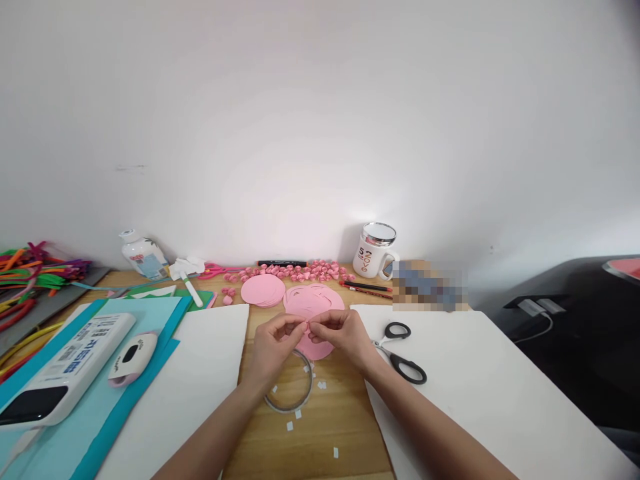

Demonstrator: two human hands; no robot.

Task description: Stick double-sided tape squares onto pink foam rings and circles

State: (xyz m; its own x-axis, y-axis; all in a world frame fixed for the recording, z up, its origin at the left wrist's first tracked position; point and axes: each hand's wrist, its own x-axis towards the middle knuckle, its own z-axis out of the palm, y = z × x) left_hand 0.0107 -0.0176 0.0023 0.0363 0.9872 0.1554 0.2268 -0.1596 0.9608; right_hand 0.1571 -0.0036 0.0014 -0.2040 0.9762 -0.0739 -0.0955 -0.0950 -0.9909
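My left hand (275, 340) and my right hand (343, 333) meet at the middle of the desk, fingertips pinched together on a small pink piece that is mostly hidden by the fingers. Pink paper circles (313, 299) lie behind and under the fingers, with another stack of circles (263, 291) to the left. Below my hands a grey tape ring (310, 387) lies on the wood. Many small curled pink paper pieces (323, 269) are heaped along the back.
Black-handled scissors (409, 369) lie on white paper at right. Behind stand a white mug (373, 253) and pencils (367, 287). At left are a white power bank (70, 373), teal sheets (170, 320), a tilted bottle (145, 257) and pipe cleaners (40, 280).
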